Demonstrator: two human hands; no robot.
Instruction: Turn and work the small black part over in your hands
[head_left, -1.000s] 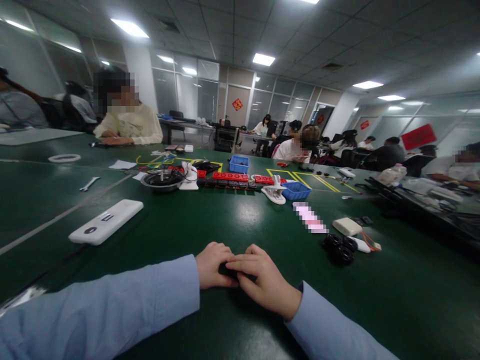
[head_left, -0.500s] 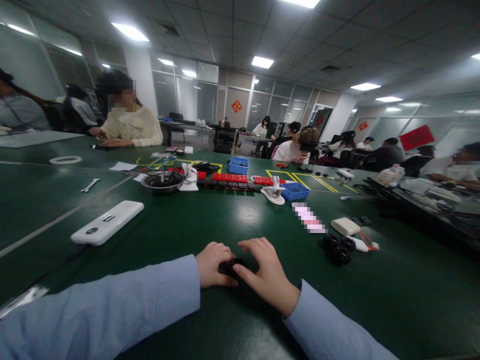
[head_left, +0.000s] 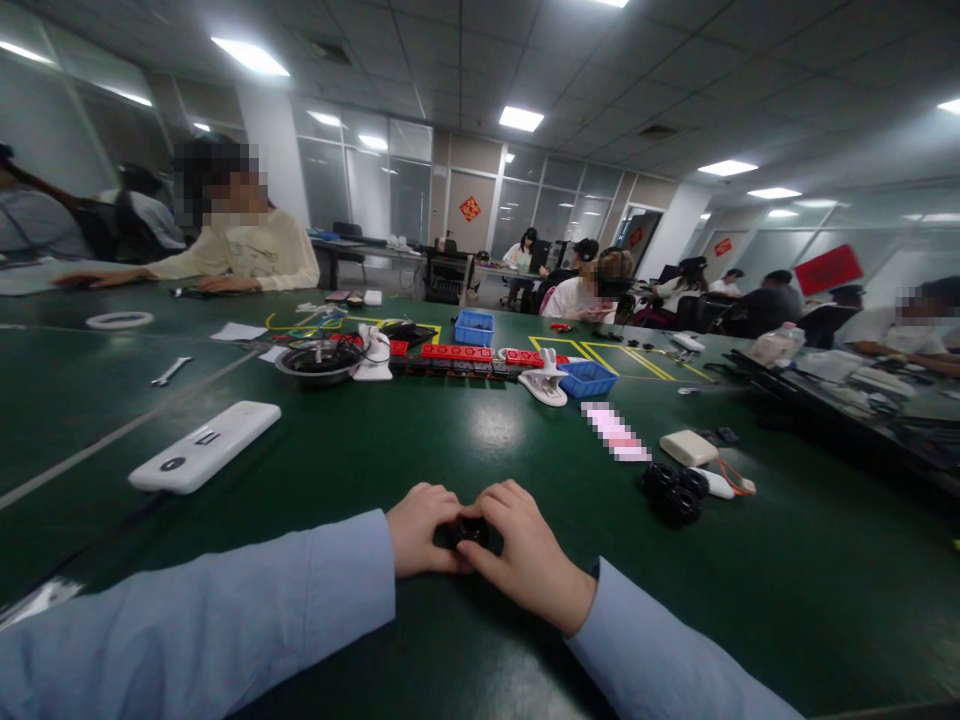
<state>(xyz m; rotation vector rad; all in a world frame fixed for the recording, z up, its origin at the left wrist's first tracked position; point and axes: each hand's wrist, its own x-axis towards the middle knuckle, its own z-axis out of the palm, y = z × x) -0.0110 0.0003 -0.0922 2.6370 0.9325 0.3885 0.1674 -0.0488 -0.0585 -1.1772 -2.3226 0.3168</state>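
One small black part [head_left: 472,530] sits between the left hand [head_left: 421,530] and the right hand [head_left: 525,550], each grip curled closed around it, over the green worktop [head_left: 360,445].

The table [head_left: 375,440] is green and shiny; on its left side lie a long white box [head_left: 217,440], a small wrench [head_left: 172,371] and a white ring [head_left: 96,321]; a round dish [head_left: 304,379] and two blue bins [head_left: 589,387] sit farther back; on the right, a bunch of black rings [head_left: 679,503] sits near a cream box [head_left: 686,448].
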